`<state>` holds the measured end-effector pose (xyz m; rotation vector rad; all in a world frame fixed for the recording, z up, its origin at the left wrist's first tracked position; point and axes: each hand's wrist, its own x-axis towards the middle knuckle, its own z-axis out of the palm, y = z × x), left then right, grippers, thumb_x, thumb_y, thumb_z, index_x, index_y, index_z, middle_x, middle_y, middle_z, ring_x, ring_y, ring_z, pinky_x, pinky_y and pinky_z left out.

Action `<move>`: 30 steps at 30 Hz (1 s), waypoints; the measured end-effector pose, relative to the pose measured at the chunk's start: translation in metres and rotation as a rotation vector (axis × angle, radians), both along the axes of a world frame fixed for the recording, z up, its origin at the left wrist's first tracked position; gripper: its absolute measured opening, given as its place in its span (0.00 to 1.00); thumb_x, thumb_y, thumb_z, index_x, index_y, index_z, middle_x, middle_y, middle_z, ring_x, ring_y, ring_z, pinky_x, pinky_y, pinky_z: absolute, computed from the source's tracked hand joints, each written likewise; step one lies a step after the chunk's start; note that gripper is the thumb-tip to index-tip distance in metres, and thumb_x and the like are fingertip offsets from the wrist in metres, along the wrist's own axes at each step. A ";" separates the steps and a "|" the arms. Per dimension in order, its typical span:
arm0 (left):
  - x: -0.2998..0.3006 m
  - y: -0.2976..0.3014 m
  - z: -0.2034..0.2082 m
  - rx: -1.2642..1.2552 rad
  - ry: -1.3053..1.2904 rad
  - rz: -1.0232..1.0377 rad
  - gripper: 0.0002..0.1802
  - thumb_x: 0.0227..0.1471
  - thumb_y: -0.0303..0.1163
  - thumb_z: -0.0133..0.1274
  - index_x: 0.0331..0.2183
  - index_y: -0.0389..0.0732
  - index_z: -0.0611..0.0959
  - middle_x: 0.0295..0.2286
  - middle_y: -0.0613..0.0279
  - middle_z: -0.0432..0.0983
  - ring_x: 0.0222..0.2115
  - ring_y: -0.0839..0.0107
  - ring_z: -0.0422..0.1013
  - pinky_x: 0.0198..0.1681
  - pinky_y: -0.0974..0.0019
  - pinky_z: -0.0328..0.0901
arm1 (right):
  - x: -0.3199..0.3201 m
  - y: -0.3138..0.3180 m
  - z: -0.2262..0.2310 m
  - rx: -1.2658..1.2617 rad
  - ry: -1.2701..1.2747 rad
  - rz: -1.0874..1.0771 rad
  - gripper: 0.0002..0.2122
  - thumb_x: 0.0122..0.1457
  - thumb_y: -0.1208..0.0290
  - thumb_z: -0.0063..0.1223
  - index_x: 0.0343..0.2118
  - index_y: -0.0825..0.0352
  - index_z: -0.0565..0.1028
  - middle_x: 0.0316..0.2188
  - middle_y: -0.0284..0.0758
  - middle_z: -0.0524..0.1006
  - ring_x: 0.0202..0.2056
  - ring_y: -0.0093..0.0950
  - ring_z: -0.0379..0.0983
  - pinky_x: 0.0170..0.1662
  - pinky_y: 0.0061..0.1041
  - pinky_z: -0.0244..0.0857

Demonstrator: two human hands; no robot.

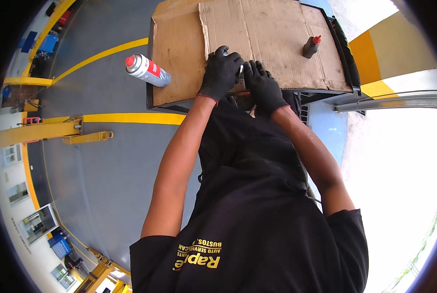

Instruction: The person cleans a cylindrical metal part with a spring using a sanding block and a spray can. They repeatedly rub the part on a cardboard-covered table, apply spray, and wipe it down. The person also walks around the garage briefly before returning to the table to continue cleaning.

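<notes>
Both my hands wear black gloves and meet over the near edge of a cardboard-covered work table. My left hand is closed, its fingers curled around a small shiny piece that shows only as a pale glint. Close beside it, my right hand has its fingers bent and pressed together at the same piece. What the piece is stays hidden by the gloves. To the left stands a white and red spray can with a red cap. A small dark bottle with a red tip stands on the right of the cardboard.
A dark frame edges the table on the right. Beyond it rises a yellow and white post. On the left, yellow lift arms reach over a grey floor with yellow lines. Another person is far off at lower left.
</notes>
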<state>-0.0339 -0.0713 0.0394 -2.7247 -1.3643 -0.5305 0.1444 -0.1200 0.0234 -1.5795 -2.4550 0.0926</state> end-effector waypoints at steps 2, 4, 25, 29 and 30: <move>0.001 0.000 0.003 0.004 -0.014 -0.005 0.20 0.35 0.29 0.66 0.36 0.49 0.81 0.39 0.69 0.76 0.52 0.52 0.68 0.52 0.50 0.66 | 0.006 0.009 0.003 -0.111 0.013 -0.015 0.26 0.59 0.73 0.49 0.60 0.76 0.63 0.59 0.51 0.69 0.61 0.47 0.66 0.53 0.42 0.72; 0.002 -0.003 0.003 0.008 -0.066 -0.006 0.15 0.40 0.27 0.61 0.35 0.49 0.82 0.36 0.68 0.76 0.50 0.51 0.69 0.50 0.50 0.66 | 0.005 0.017 0.009 -0.241 0.007 -0.015 0.26 0.59 0.73 0.49 0.61 0.76 0.62 0.59 0.51 0.69 0.62 0.47 0.65 0.55 0.42 0.71; -0.002 0.001 -0.001 0.033 -0.051 0.005 0.17 0.41 0.30 0.62 0.38 0.49 0.82 0.39 0.69 0.76 0.53 0.54 0.67 0.50 0.50 0.65 | -0.008 0.010 -0.004 0.046 0.018 -0.012 0.17 0.61 0.71 0.47 0.52 0.69 0.69 0.57 0.45 0.72 0.62 0.44 0.66 0.53 0.43 0.69; 0.004 -0.005 0.007 0.028 -0.035 0.010 0.19 0.38 0.30 0.64 0.37 0.50 0.82 0.39 0.70 0.76 0.53 0.53 0.67 0.50 0.50 0.66 | 0.003 0.003 -0.019 0.121 0.027 -0.013 0.17 0.60 0.72 0.49 0.53 0.68 0.69 0.54 0.44 0.74 0.61 0.45 0.66 0.51 0.46 0.69; 0.004 -0.006 0.008 0.008 -0.021 0.017 0.21 0.36 0.30 0.66 0.38 0.49 0.82 0.40 0.69 0.76 0.53 0.53 0.67 0.51 0.51 0.66 | 0.008 0.010 -0.019 0.062 0.028 -0.023 0.18 0.60 0.72 0.49 0.53 0.68 0.69 0.53 0.43 0.75 0.60 0.46 0.67 0.49 0.45 0.70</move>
